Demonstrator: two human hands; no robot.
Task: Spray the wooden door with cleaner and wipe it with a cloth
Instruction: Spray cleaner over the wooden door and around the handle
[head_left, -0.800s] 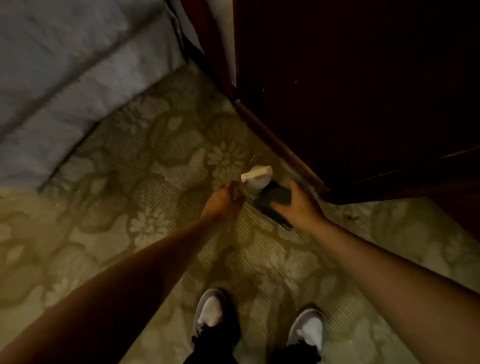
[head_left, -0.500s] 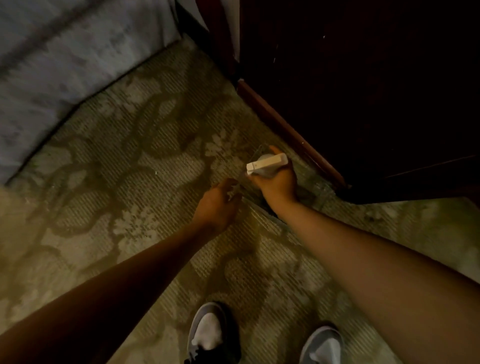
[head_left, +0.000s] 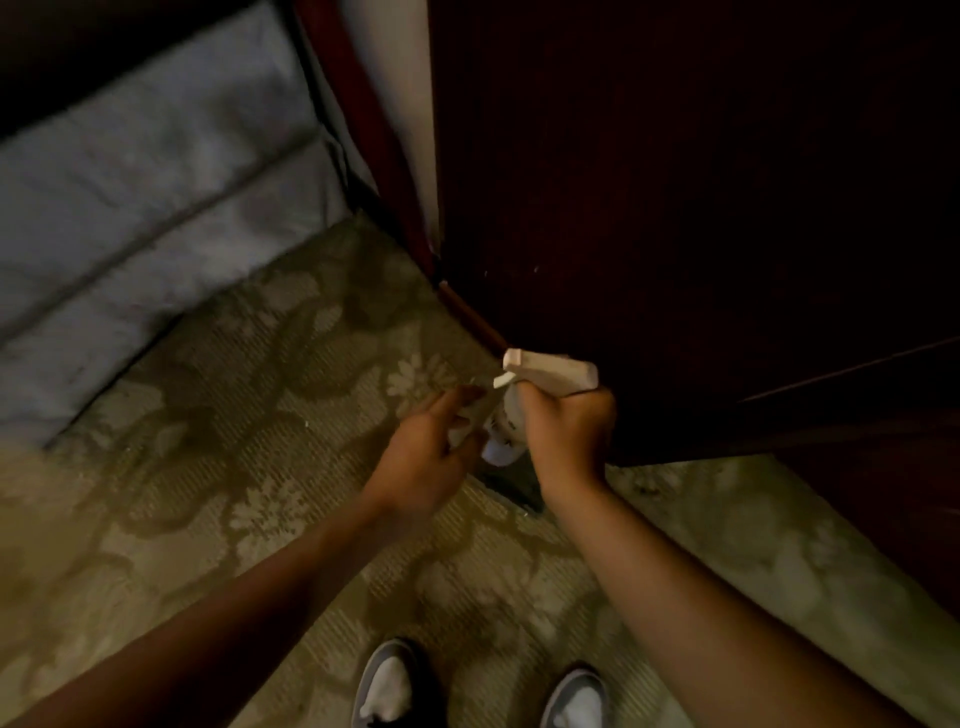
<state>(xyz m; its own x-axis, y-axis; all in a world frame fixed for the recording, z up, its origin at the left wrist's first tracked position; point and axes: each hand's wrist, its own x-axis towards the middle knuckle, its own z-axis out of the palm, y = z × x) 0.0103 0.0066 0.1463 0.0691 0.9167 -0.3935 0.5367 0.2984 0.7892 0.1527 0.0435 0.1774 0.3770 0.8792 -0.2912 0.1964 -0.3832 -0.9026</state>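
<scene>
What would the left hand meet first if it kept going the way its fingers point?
Most likely the spray bottle held in the right hand: the left hand points up and right at its body, fingers close to or touching it. Blur hides actual contact.

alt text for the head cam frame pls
The right hand grips a white spray bottle by its neck beside a dark wooden door, left hand at the bottle's side. Patterned carpet and two grey shoes below.

You stood in a home bedroom: floral-patterned carpet, grey bed edge, dark wooden door.
</scene>
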